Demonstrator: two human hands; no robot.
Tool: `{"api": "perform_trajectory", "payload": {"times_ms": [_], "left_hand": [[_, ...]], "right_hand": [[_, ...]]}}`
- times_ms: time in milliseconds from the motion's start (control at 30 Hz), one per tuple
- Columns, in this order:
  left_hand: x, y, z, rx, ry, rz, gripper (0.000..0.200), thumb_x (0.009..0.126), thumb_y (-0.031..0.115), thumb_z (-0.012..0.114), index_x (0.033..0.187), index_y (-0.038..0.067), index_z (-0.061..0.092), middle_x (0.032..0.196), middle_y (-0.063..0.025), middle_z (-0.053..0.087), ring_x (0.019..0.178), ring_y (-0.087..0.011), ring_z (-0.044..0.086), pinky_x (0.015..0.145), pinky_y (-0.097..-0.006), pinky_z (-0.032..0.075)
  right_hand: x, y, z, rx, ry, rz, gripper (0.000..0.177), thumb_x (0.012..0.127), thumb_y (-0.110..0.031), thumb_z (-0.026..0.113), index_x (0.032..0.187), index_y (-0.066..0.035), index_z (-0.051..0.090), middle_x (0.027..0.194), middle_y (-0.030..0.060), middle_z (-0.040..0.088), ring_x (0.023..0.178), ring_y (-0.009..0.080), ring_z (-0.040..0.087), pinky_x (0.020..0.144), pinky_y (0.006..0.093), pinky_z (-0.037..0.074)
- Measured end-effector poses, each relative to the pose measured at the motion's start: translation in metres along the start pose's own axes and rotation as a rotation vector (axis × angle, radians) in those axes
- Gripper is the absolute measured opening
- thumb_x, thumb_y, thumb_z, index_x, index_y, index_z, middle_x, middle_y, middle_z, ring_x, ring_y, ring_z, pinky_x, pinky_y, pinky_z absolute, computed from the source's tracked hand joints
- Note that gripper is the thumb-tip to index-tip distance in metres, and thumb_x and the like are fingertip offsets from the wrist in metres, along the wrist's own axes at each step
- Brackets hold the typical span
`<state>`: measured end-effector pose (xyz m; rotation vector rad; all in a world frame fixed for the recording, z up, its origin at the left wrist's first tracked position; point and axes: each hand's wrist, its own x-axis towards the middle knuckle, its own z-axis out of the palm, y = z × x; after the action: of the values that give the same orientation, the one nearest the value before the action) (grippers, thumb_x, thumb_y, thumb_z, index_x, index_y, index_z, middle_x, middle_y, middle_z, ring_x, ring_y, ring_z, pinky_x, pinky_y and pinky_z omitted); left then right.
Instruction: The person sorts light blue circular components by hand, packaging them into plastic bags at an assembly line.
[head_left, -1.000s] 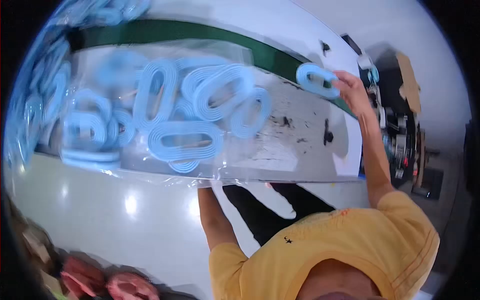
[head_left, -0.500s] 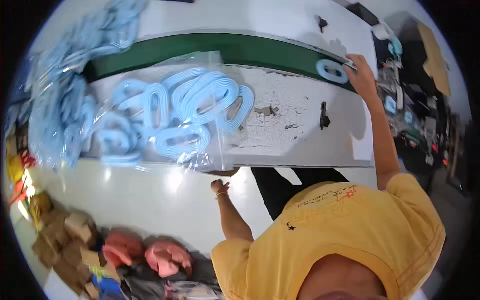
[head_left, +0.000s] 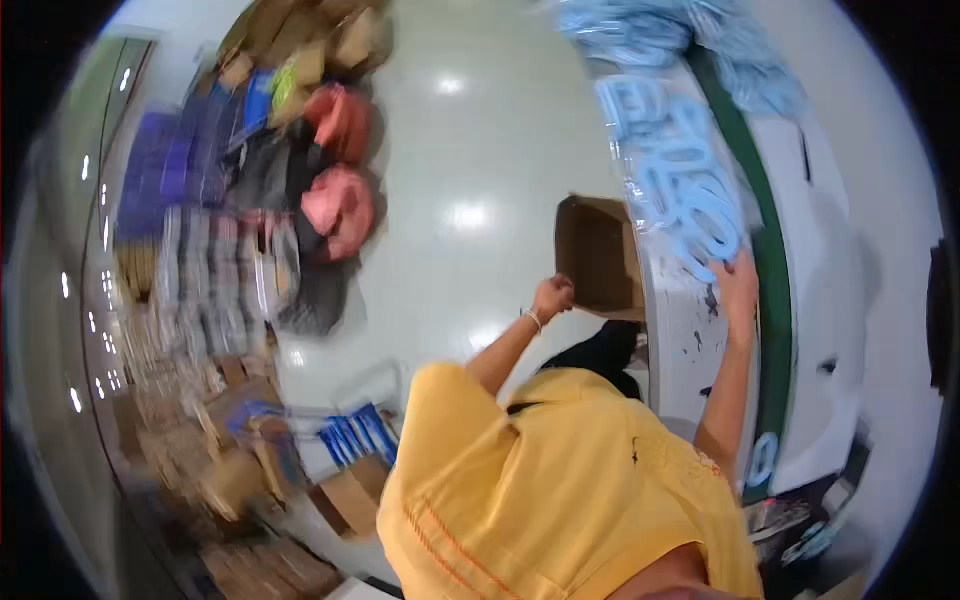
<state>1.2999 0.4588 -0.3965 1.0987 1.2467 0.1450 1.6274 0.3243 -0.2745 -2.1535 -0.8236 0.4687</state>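
Note:
My left hand (head_left: 553,297) is closed at the near corner of an open cardboard box (head_left: 598,256), its fingers curled on the edge. The box is beside the bench's long edge, and its visible inside is bare brown card. Over the bench, my right hand (head_left: 738,286) has its fingers apart at the near end of a pile of flat light-blue coiled straps (head_left: 690,150). Its fingertips meet or nearly meet the last coil; blur hides the exact contact. Clear plastic film lies about these coils. A single blue coil (head_left: 763,458) lies on the green strip nearer my body.
A green strip (head_left: 775,340) runs along the white bench (head_left: 682,345). More bagged coils (head_left: 745,60) are heaped at its far end. Across the pale floor (head_left: 455,130) stand pink bags (head_left: 338,210), stacked cartons (head_left: 235,440) and a wheeled trolley (head_left: 345,400).
My view has swung to the left. My right hand has left the lone coil's end of the bench for the pile. My left hand is now at the box, which shows much more.

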Motion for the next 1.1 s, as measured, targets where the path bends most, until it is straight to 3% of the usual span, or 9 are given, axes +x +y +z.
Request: {"api": "perform_trajectory", "payload": {"times_ms": [233,333,400,533,667,867,900,1033,1100], "left_hand": [[-0.011,0.003,0.035,-0.143,0.151,0.162,0.017,0.078,0.009,0.053,0.090,-0.002,0.059,0.077,-0.0108,0.061,0.057,-0.0199,0.059,0.053,-0.0248,0.048],[-0.017,0.034,0.042,-0.232,0.227,0.339,0.015,0.074,0.005,0.053,0.083,-0.003,0.062,0.073,-0.0117,0.060,0.059,-0.0191,0.057,0.057,-0.0270,0.049],[-0.014,0.061,0.043,-0.355,0.221,0.425,0.012,0.078,0.002,0.053,0.085,-0.002,0.062,0.081,-0.0110,0.060,0.064,-0.0183,0.057,0.062,-0.0261,0.050],[-0.029,0.148,0.051,-0.238,0.197,0.508,0.012,0.078,-0.001,0.049,0.084,0.001,0.059,0.079,-0.0082,0.061,0.067,-0.0171,0.059,0.061,-0.0247,0.049],[0.009,0.185,0.058,0.053,0.282,0.957,0.012,0.079,-0.002,0.049,0.084,0.003,0.058,0.079,-0.0052,0.061,0.067,-0.0153,0.053,0.066,-0.0239,0.045],[0.051,0.278,0.069,0.455,0.263,1.464,0.021,0.080,0.012,0.062,0.098,0.001,0.059,0.097,-0.0141,0.057,0.089,-0.0247,0.053,0.079,-0.0340,0.045],[0.070,0.291,0.069,0.627,0.266,1.490,0.027,0.079,0.014,0.064,0.103,0.002,0.057,0.108,-0.0161,0.051,0.095,-0.0281,0.050,0.084,-0.0361,0.042],[0.154,0.324,0.072,1.105,0.366,1.220,0.074,0.067,0.046,0.073,0.121,0.002,0.046,0.118,-0.0238,0.046,0.104,-0.0411,0.046,0.091,-0.0456,0.039],[0.156,0.333,0.074,1.196,0.378,1.138,0.078,0.065,0.048,0.073,0.121,0.002,0.045,0.117,-0.0242,0.047,0.104,-0.0409,0.047,0.090,-0.0451,0.040]], "right_hand": [[-0.028,0.011,-0.009,-0.372,-0.100,-0.091,0.023,0.073,-0.016,0.064,0.088,-0.001,0.056,0.072,0.0078,0.060,0.061,0.0196,0.053,0.057,0.0294,0.043],[-0.048,0.017,-0.027,0.138,-0.230,0.253,0.019,0.075,-0.011,0.063,0.090,-0.001,0.057,0.074,0.0066,0.061,0.061,0.0153,0.054,0.054,0.0251,0.044],[-0.075,0.029,-0.056,0.494,-0.176,0.407,0.018,0.077,-0.005,0.061,0.094,0.000,0.058,0.079,0.0060,0.063,0.061,0.0107,0.054,0.050,0.0197,0.044],[-0.133,0.063,-0.097,0.478,0.094,0.402,0.024,0.076,-0.006,0.063,0.099,0.001,0.061,0.083,0.0054,0.063,0.065,0.0107,0.055,0.056,0.0213,0.047],[-0.178,0.074,-0.136,0.556,0.423,0.496,0.029,0.078,-0.007,0.061,0.106,0.002,0.060,0.084,0.0057,0.063,0.067,0.0104,0.055,0.057,0.0220,0.048],[-0.191,0.152,-0.148,0.406,0.526,0.760,0.031,0.077,-0.012,0.061,0.105,0.002,0.062,0.089,0.0116,0.065,0.071,0.0177,0.058,0.060,0.0290,0.050],[-0.187,0.150,-0.142,0.422,0.518,0.745,0.031,0.077,-0.012,0.061,0.105,0.002,0.062,0.089,0.0116,0.065,0.071,0.0177,0.058,0.060,0.0290,0.050],[-0.167,0.119,-0.123,-0.762,0.615,0.806,0.035,0.074,-0.016,0.060,0.105,-0.001,0.060,0.094,0.0168,0.064,0.080,0.0345,0.059,0.073,0.0424,0.048],[-0.129,0.056,-0.097,-0.266,0.525,0.487,0.038,0.076,-0.019,0.060,0.111,-0.004,0.059,0.108,0.0113,0.061,0.094,0.0291,0.057,0.083,0.0362,0.045]]}}
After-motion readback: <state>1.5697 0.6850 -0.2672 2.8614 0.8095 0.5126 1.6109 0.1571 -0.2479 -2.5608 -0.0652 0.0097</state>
